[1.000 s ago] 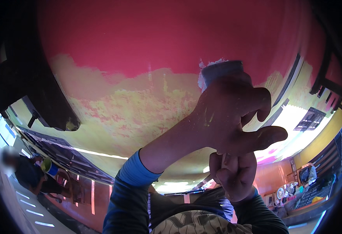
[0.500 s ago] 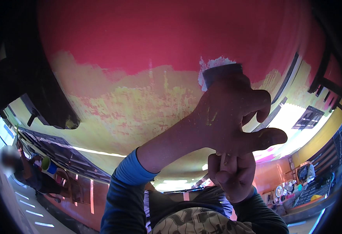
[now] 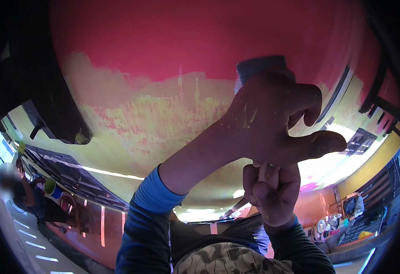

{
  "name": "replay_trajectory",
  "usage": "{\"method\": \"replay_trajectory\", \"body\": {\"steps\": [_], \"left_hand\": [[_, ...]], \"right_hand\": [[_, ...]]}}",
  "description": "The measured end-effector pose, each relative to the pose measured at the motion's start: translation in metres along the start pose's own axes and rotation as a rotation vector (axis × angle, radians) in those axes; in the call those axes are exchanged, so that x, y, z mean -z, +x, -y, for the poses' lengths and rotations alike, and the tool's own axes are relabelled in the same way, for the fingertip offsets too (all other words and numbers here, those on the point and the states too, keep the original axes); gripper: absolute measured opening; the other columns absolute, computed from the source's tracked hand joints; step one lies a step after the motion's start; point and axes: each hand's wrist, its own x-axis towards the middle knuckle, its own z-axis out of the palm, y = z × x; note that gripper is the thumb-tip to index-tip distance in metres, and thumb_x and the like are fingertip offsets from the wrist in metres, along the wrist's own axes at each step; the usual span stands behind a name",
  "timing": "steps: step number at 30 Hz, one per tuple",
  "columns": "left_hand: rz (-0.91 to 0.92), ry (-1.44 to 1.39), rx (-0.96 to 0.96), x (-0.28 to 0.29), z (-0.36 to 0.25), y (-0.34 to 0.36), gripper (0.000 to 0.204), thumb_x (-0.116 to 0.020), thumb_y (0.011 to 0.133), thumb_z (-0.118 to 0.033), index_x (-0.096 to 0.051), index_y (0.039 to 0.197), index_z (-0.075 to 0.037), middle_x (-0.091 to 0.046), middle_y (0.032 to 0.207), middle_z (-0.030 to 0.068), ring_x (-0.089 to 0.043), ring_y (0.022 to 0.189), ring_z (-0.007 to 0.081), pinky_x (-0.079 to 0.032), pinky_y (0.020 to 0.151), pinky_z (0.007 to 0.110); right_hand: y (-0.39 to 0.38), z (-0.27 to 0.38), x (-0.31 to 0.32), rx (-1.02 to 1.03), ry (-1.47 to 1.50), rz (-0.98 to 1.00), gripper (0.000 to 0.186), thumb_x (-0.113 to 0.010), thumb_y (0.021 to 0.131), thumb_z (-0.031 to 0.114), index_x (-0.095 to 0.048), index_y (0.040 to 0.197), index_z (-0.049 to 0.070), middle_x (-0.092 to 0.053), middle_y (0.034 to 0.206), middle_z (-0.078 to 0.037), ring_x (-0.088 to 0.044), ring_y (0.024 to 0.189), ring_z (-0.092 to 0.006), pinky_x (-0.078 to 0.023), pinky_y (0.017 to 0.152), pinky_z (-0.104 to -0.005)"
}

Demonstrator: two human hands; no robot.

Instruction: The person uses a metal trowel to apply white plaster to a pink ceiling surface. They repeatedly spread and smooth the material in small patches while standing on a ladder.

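Observation:
A painted wall (image 3: 140, 55) fills the upper view, pink above and patchy yellow-green below. Against its pink part lies the grey, straight-edged blade of what looks like a scraper (image 3: 261, 64). My left hand (image 3: 264, 114) is behind that blade, back toward me, thumb stretched right and index finger bent; its other fingers are mostly hidden. Just below, my right hand (image 3: 275, 192) is closed, its fingers wrapped round a narrow, pale, handle-like part (image 3: 264, 172). Whether this part joins the blade is hidden by my left hand. A small whitish patch (image 3: 238, 85) shows beside the blade.
At the far left another person (image 3: 29, 194) raises an arm toward the wall, near a green and blue bucket (image 3: 51, 187) and a wooden chair (image 3: 70, 208). A dark beam (image 3: 67, 109) stands at left. Household items (image 3: 330, 226) crowd the right.
Both hands and the grey blade have shifted slightly up the wall. The flaky whitish patch around the blade's top edge no longer shows there. The other person's raised arm has moved a little.

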Motion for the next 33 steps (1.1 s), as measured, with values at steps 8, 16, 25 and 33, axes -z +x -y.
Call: {"method": "replay_trajectory", "body": {"steps": [8,16,25,33], "left_hand": [[-0.008,-0.049,0.044,-0.003,0.000,-0.014,0.054,-0.089,0.078,-0.055,-0.057,0.069,-0.012,-0.047,0.049,-0.0009,-0.047,0.043,0.0146,-0.031,0.047,0.032],[0.023,0.003,-0.016,0.000,0.002,-0.011,0.051,-0.092,0.073,-0.051,-0.059,0.069,-0.013,-0.044,0.047,-0.0022,-0.046,0.042,0.0147,-0.032,0.048,0.032],[0.039,0.068,-0.010,0.003,0.001,-0.001,0.050,-0.089,0.076,-0.053,-0.060,0.071,-0.013,-0.047,0.047,-0.0021,-0.051,0.044,0.0151,-0.035,0.047,0.031],[0.056,0.167,-0.148,0.008,0.000,0.012,0.049,-0.090,0.073,-0.055,-0.061,0.071,-0.015,-0.041,0.048,-0.0050,-0.048,0.049,0.0166,-0.037,0.054,0.035]], "right_hand": [[-0.012,-0.008,0.006,-0.025,0.012,0.070,0.052,-0.057,0.087,-0.016,-0.046,0.135,0.001,-0.049,0.126,-0.009,-0.054,0.097,-0.0132,-0.048,0.077,-0.0303],[-0.001,-0.021,0.007,0.117,0.007,0.168,0.058,-0.056,0.087,-0.018,-0.042,0.139,0.003,-0.049,0.126,-0.009,-0.054,0.093,-0.0146,-0.046,0.072,-0.0313],[0.009,-0.017,0.005,0.123,-0.066,0.153,0.051,-0.060,0.090,-0.011,-0.045,0.136,0.004,-0.050,0.121,-0.008,-0.054,0.081,-0.0127,-0.043,0.064,-0.0280],[0.015,-0.028,0.014,0.083,-0.076,0.061,0.046,-0.060,0.088,-0.015,-0.053,0.128,0.007,-0.055,0.108,-0.005,-0.054,0.089,-0.0112,-0.047,0.074,-0.0291]]}}
